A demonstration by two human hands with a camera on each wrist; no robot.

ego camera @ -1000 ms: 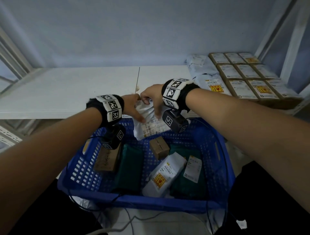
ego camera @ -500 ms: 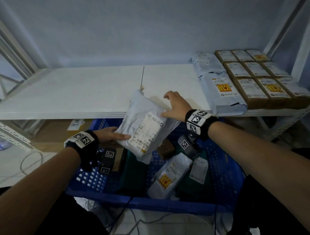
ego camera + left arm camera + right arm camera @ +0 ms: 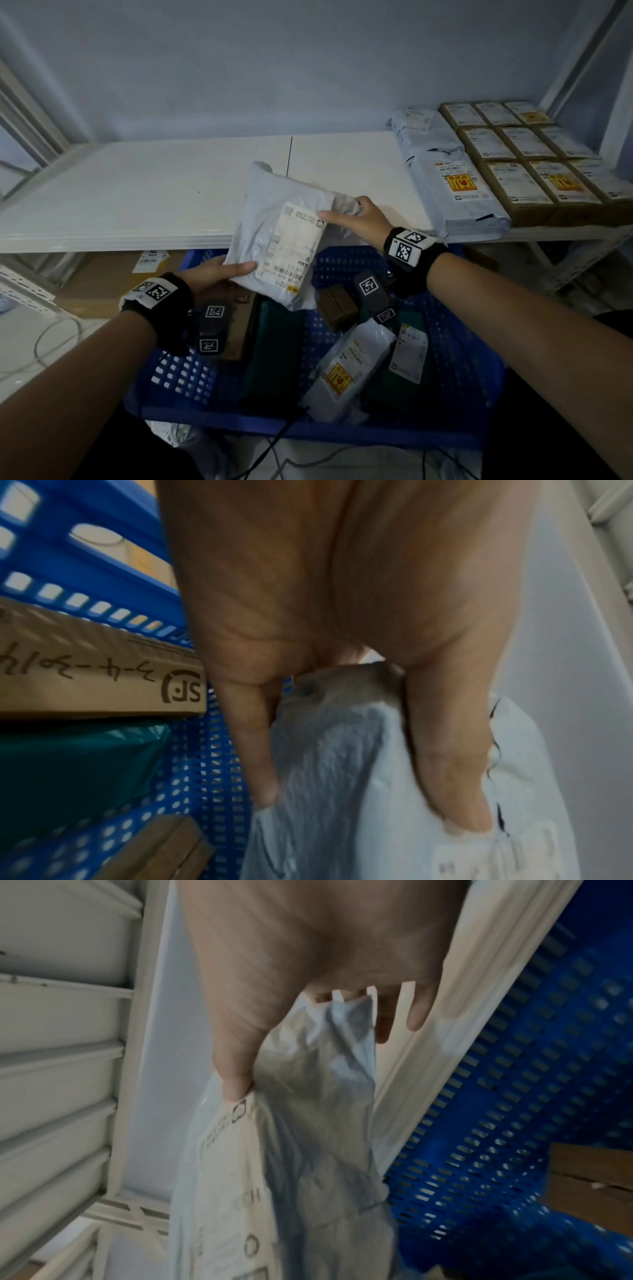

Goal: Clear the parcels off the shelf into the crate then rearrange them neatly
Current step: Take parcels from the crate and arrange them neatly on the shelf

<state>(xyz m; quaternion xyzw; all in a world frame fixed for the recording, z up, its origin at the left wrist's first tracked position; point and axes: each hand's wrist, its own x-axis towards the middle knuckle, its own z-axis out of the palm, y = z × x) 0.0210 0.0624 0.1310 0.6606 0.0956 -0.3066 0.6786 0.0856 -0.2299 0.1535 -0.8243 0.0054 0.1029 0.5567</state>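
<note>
over blue crate (image 3: 455, 346) | both hands pinch grey mailer (image 3: 274, 236) | boxes (image 3: 520, 161) crowd shelf (image 3: 137, 192) right end

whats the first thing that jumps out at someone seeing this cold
A grey mailer bag held up at centre by both hands, the left hand at its lower corner, the right hand at its upper edge. Below sits a blue crate of parcels; brown boxes line the shelf's right end.

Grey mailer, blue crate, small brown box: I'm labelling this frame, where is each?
grey mailer (image 3: 274, 219), head view, on its bare plastic face.
blue crate (image 3: 342, 433), head view, on its near rim.
small brown box (image 3: 337, 306), head view, on its top flaps.
</note>
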